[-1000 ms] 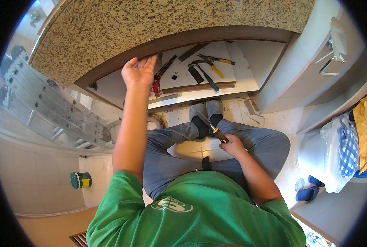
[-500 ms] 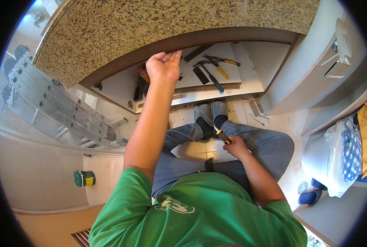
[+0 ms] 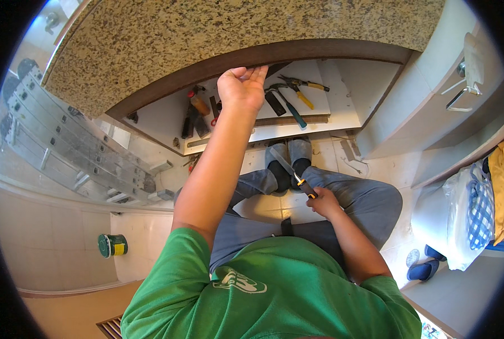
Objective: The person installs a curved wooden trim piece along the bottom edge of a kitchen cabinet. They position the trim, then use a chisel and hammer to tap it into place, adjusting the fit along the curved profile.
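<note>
My left hand (image 3: 241,89) reaches up to the dark wooden rail (image 3: 206,69) under the granite countertop (image 3: 223,25). Its fingers are stretched out with their tips against the rail's underside, and nothing shows in the palm. Low over my lap, my right hand (image 3: 324,202) is closed round the black and orange handle of a tool with a narrow grey blade (image 3: 284,164). The blade points away toward my feet; its exact kind is unclear. Inside the cabinet beyond lie a hammer (image 3: 291,110) with a teal grip and yellow-handled pliers (image 3: 304,98).
At the cabinet's left are an orange-brown bottle (image 3: 197,103) and dark-handled tools (image 3: 193,124). A folded aluminium ladder (image 3: 74,138) stands left. A green bucket (image 3: 113,246) sits on the floor. On the right are a plastic bag (image 3: 459,212) and dark slippers (image 3: 423,269).
My left hand has slid to the right along the rail's underside, uncovering more of the bottle and tools at the cabinet's left. The right hand keeps its hold, nearly still.
</note>
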`<state>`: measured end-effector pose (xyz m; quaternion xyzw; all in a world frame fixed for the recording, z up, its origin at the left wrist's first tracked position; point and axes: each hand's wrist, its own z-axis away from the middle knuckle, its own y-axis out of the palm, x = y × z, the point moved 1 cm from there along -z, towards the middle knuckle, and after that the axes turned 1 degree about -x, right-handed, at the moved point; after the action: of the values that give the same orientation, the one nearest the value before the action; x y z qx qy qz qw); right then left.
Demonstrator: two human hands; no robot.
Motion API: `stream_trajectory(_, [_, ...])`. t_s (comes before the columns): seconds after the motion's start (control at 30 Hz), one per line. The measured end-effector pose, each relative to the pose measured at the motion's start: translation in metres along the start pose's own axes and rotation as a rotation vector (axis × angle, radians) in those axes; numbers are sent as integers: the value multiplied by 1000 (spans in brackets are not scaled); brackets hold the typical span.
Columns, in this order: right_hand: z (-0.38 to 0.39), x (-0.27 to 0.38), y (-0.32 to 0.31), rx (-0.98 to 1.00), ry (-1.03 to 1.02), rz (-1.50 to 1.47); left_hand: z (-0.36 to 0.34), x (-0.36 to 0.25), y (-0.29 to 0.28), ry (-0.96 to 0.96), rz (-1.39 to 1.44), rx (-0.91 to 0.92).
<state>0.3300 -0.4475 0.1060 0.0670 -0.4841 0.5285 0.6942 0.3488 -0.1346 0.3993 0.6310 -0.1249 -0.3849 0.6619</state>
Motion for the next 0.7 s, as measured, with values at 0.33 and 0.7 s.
stream_trajectory(0.33, [9,9,-8,15,21,9,7,-5,-23,-41,-352,210])
stream_trajectory(0.7, [15,13,-6,13,20,13,5,-11,-22,-79,-393,269])
